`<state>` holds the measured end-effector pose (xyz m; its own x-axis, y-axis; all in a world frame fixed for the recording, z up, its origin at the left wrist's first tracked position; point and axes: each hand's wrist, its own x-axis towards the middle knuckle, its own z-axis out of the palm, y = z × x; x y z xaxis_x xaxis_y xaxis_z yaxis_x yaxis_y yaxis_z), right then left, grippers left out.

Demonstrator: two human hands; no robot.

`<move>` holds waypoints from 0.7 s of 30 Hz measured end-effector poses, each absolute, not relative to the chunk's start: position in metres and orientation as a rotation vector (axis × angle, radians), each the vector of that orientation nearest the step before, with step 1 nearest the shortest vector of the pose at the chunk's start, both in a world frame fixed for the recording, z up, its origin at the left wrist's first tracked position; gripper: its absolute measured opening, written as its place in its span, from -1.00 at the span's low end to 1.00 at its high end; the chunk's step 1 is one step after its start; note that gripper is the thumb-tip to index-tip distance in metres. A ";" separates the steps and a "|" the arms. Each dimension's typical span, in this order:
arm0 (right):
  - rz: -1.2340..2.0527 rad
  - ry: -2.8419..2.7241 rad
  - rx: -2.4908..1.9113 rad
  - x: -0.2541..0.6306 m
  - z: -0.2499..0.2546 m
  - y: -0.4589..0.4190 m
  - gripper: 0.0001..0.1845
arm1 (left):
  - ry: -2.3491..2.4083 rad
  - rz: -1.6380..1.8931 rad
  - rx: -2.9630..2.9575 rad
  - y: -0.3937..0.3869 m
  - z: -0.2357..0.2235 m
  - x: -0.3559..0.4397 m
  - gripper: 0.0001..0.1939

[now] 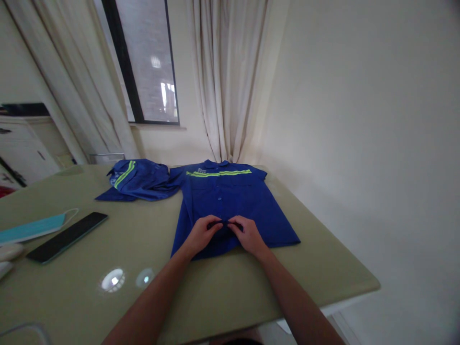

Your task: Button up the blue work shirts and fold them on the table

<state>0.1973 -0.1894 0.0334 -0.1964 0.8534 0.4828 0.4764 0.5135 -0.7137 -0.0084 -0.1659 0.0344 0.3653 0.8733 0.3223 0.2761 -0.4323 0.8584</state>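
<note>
A glossy bench (334,273) is standing by a window (147,62); left hand (204,233) and right hand (249,233) are pinching a work shirt (237,196), fingers (237,220) hiding the gripped spot.

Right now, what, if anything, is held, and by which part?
The shirt, pinched low on its front, near the middle, by left grip and right grip.

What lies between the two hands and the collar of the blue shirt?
From the left hand and right hand to the collar, the head view shows the blue shirt front: a button, then a yellow-green band.
</note>
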 end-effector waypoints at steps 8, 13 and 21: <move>0.532 -1.936 -1.077 0.197 0.033 -0.188 -0.85 | 0.946 1.011 1.826 -0.167 0.038 -0.007 -0.75; 0.502 -1.944 -1.011 0.197 0.033 -0.188 -0.88 | 1.028 1.086 1.834 -0.170 0.034 -0.002 -0.72; 0.430 -1.915 -1.001 0.193 0.027 -0.189 -0.89 | 1.005 1.105 1.767 -0.170 0.032 -0.001 -0.74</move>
